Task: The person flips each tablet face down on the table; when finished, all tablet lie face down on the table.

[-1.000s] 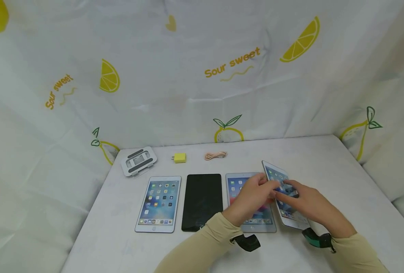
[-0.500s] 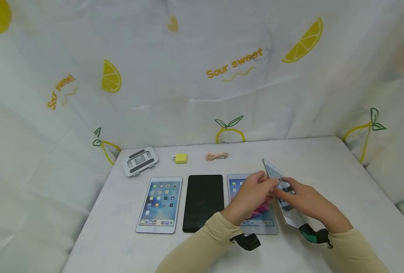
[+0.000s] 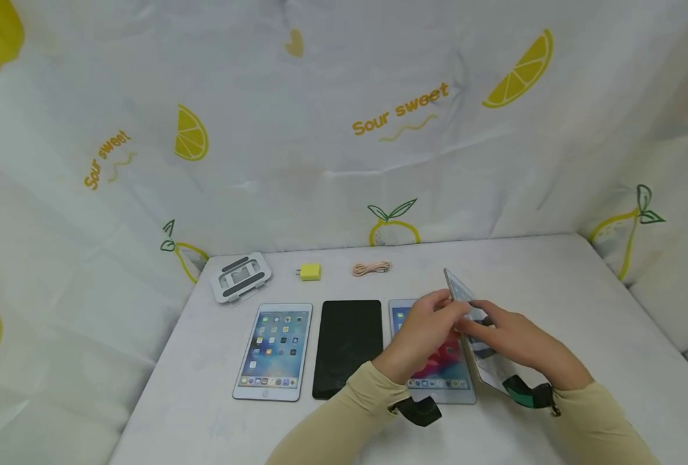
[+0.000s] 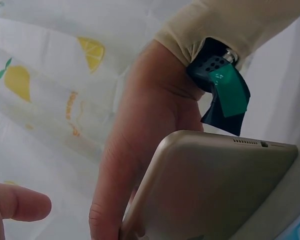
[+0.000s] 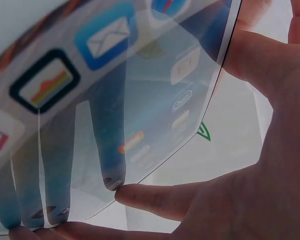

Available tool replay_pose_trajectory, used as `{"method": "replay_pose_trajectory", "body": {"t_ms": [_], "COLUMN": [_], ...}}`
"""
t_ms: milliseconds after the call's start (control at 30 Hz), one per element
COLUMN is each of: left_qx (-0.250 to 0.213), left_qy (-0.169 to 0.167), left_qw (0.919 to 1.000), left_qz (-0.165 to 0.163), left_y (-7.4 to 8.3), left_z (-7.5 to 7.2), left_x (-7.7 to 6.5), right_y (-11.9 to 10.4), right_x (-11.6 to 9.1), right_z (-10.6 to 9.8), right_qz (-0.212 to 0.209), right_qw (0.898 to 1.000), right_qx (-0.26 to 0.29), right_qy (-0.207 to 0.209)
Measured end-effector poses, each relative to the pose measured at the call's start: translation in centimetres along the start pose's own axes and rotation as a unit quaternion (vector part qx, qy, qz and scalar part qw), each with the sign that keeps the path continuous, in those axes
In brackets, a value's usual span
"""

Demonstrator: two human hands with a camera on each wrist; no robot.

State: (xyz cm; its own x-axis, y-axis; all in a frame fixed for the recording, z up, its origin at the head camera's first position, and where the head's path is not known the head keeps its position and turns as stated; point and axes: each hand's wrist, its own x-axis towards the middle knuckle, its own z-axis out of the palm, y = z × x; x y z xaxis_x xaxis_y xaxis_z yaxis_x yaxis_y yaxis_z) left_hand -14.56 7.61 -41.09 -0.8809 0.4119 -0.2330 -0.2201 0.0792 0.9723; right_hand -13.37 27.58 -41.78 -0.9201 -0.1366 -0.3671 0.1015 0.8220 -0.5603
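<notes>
A white-framed tablet (image 3: pixel 489 355) with a gold-coloured back stands steeply tilted at the right, its screen facing right. My left hand (image 3: pixel 428 326) holds it at its left long edge. In the left wrist view one left-hand finger (image 4: pixel 25 202) shows apart from the gold back (image 4: pixel 210 185); the other left fingers are hidden. My right hand (image 3: pixel 518 336) touches the screen side, thumb near the left edge. In the right wrist view its spread, fairly straight fingertips meet the glass, which mirrors them, and app icons (image 5: pixel 102 37) are lit.
Under the left hand lies a lit white tablet (image 3: pixel 437 397), then a black-screened tablet (image 3: pixel 348 349) and another lit white tablet (image 3: pixel 274 352) leftward. Behind them lie a white-grey folding stand (image 3: pixel 241 278), a yellow charger plug (image 3: pixel 309 272) and a coiled pinkish cable (image 3: pixel 371 268).
The held tablet has turned steeper, so its screen shows narrower in the head view. Both hands keep their places on it, the right shifting slightly left. The view has drifted a little.
</notes>
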Motion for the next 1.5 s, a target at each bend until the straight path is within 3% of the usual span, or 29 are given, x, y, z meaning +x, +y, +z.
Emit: {"method": "replay_pose_trajectory", "body": {"t_ms": [767, 1267, 1500], "left_qx": [-0.03, -0.056, -0.041], "left_qy": [-0.005, -0.034, -0.055], "left_qw": [0.9995, 0.9978, 0.9975], "left_qz": [0.01, 0.013, 0.017], "left_y": [0.2, 0.2, -0.2], "left_z": [0.4, 0.3, 0.3], "left_x": [-0.4, -0.5, -0.1], "right_y": [-0.3, -0.1, 0.4], "right_x": [-0.7, -1.5, -2.1], "right_z": [-0.5, -1.0, -1.6], "right_qz": [-0.019, -0.053, -0.068], "right_qw": [0.993, 0.988, 0.985], "right_qx": [0.111, 0.14, 0.157], "right_qy": [-0.036, -0.035, -0.024]}}
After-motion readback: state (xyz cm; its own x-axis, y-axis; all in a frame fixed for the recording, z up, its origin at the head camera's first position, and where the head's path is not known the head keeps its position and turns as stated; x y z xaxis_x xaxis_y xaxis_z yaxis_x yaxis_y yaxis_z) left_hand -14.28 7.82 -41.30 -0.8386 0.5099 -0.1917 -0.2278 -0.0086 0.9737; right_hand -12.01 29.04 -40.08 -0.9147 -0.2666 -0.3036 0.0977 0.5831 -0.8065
